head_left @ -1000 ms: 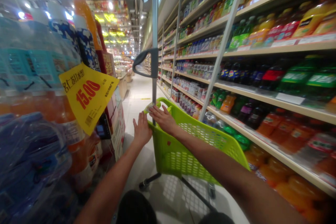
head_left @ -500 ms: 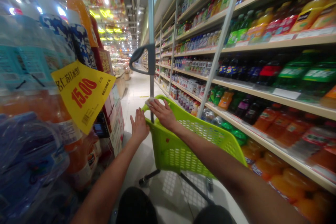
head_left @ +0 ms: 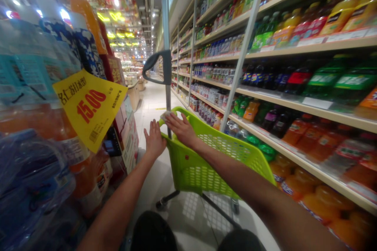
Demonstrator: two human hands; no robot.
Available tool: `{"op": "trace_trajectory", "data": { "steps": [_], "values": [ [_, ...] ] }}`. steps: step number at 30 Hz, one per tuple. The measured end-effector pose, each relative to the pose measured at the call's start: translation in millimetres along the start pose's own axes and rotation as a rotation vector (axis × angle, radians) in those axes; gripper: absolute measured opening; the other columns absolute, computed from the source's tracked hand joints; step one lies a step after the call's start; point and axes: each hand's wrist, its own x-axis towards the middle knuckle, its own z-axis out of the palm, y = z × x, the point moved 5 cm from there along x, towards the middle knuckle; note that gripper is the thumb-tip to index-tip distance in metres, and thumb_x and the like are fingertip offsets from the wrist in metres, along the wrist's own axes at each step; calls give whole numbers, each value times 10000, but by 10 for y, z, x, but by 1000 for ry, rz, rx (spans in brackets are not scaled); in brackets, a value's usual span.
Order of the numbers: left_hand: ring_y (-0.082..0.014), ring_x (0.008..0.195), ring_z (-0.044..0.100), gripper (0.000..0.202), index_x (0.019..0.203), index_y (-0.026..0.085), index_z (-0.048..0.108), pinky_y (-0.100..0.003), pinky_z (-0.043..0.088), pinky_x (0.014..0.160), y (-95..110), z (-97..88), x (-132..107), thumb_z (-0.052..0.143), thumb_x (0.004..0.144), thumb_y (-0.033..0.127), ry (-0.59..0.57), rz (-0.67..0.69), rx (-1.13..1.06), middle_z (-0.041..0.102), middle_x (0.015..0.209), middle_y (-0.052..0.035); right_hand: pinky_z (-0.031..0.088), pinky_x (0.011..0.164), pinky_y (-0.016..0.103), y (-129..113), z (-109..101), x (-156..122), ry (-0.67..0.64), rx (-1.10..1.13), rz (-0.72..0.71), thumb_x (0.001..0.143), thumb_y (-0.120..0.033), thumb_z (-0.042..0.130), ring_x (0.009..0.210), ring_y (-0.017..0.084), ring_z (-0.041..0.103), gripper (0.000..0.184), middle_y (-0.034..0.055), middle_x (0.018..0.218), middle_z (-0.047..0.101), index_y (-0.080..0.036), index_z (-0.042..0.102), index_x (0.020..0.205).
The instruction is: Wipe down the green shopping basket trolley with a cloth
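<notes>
A lime-green plastic shopping basket on wheels stands in the aisle in front of me. A grey pole with a dark handle rises from its near corner. My left hand rests flat against the basket's left rim, fingers stretched out. My right hand lies on the rim by the pole, fingers spread over a small white cloth or paper that peeks out under the fingertips.
Shelves of soft-drink bottles line the right side. On the left stands a stack of wrapped bottle packs with a yellow price tag reading 15.00. The tiled aisle floor runs ahead.
Both hands shifted slightly left along the basket rim as my view moved; they stay on the rim in the same pose.
</notes>
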Motion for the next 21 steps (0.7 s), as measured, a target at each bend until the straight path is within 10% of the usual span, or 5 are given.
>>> {"op": "trace_trajectory", "data": {
  "steps": [6,15,21],
  "values": [
    [-261,1379,136,765,1399,49,194,-524,114,1093,48,-33,46,490,708,187,41,-4,-4,188,1482,-187,114,1114,482,176,-138,320,9,-23,30,875,-75,336,1339,206,269,453,75,1390,418,-178,454,1300],
    [-269,1374,154,734,1393,50,219,-525,156,1084,-16,139,-121,483,725,202,-30,17,13,206,1474,-198,255,1078,450,-243,298,-283,-153,7,-163,835,-115,472,1238,204,436,376,88,1289,535,-189,549,1196],
    [-269,1376,144,770,1405,68,182,-531,155,1084,-5,31,7,493,710,182,7,-1,-14,199,1480,-187,159,1107,471,42,32,27,-32,-21,-30,860,-84,381,1320,204,311,443,77,1372,443,-199,481,1276]
  ]
}}
